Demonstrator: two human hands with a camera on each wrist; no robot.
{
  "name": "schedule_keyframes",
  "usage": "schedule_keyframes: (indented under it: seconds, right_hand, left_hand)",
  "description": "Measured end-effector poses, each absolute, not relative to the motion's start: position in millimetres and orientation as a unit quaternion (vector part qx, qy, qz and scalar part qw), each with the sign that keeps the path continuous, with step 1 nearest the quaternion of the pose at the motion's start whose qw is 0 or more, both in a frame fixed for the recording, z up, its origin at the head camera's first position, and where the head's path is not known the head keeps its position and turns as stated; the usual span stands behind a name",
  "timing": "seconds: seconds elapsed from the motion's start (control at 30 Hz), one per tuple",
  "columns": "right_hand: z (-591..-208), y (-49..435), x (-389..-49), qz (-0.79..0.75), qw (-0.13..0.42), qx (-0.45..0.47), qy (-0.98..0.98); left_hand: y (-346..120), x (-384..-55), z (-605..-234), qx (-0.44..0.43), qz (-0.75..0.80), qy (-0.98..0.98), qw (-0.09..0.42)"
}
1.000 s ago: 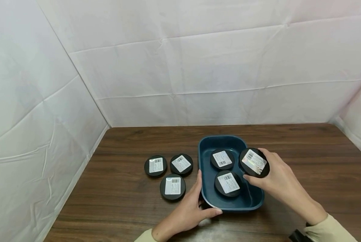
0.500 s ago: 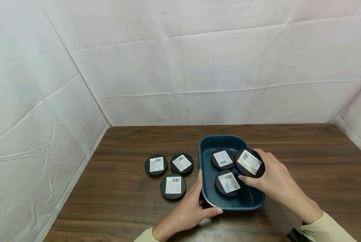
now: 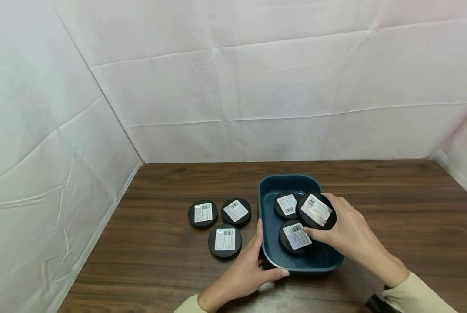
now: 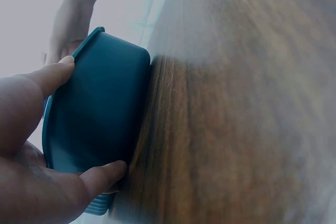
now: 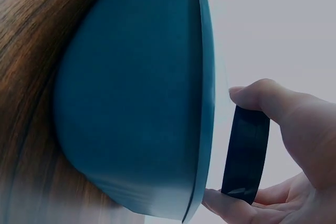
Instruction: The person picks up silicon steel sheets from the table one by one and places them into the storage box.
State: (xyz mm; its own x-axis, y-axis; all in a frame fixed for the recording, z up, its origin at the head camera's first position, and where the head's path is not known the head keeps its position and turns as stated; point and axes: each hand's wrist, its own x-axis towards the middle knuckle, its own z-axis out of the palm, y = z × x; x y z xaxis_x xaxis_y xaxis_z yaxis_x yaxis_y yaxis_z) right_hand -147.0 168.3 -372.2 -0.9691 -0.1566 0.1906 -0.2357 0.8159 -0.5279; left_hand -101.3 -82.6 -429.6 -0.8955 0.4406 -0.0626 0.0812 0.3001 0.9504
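Observation:
My right hand [image 3: 351, 230] pinches a thick black disc [image 3: 314, 211] by its edge, between thumb and fingers; a white barcode label covers part of its top. The right wrist view shows the disc [image 5: 245, 153] side-on, above the rim of a dark blue plastic basin [image 5: 131, 87]. Two similar labelled discs, one farther back [image 3: 286, 205] and one nearer [image 3: 295, 237], lie inside the basin [image 3: 270, 187]; the held one overlaps both in the head view. My left hand [image 3: 243, 276] grips the basin's near left corner, thumb along the front rim and fingers on the left side.
Left of the basin, three more black discs lie label up on the wooden table [image 3: 147, 261]: a left one [image 3: 202, 214], a right one [image 3: 236, 212] and a nearer one [image 3: 225, 241]. White sheeting [image 3: 233, 87] hangs behind the table and along both sides.
My right hand has carried its black disc leftward, from over the basin's right rim to farther over the inside. The left hand stays at the basin's corner.

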Motion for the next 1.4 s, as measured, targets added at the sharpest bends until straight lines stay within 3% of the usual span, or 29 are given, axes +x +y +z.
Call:
schedule_keyframes:
  seconds: [1.4]
  right_hand:
    - [-378.9,163.3,-168.5,0.257,0.039,0.144,-0.955]
  left_hand:
    - [-82.5,-100.8,-428.7,0.167,0.574,0.785,0.161]
